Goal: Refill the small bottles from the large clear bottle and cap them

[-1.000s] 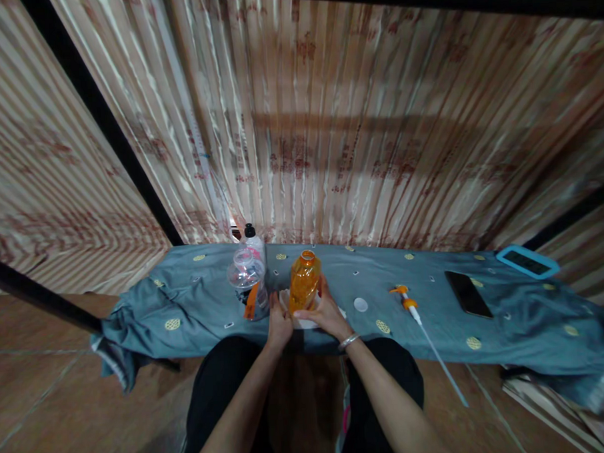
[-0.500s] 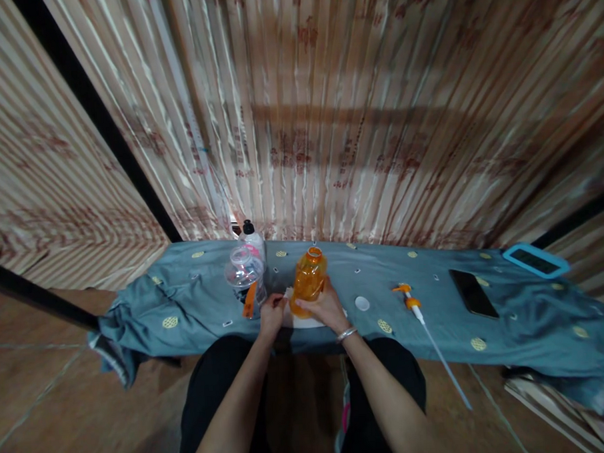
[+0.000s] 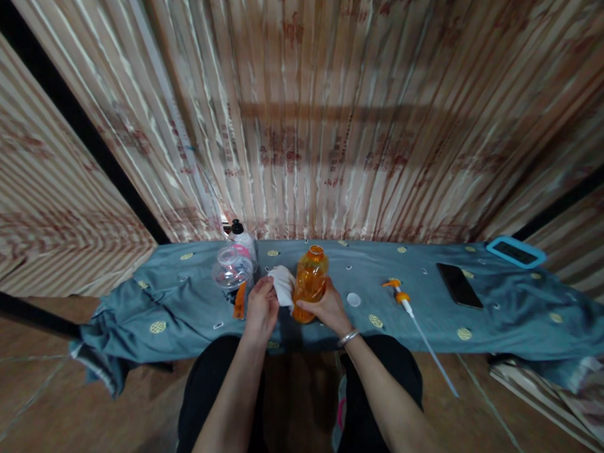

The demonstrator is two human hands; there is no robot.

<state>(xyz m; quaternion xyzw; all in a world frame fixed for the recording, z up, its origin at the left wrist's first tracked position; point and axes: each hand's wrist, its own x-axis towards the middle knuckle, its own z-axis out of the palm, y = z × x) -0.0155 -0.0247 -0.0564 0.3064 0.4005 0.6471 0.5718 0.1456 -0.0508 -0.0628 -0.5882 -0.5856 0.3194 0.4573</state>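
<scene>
Pinching a white cloth, the left hand has its grip pressed together on the fabric, just beside the orange bottle. The right hand wraps its grip around the lower part of that bottle, which stands upright with its mouth uncapped. Both hands work over the near edge of a low desk covered by a blue-grey sheet with small yellow motifs. Just left of the left hand stands a clear container with an orange strip, and behind it a white bottle with a black cap. Right of the right hand lie a small white cap, then an orange-headed pump with a long tube, a black phone and, farthest, a blue-framed device. Striped beige curtains hang behind; the floor is brown tile.
</scene>
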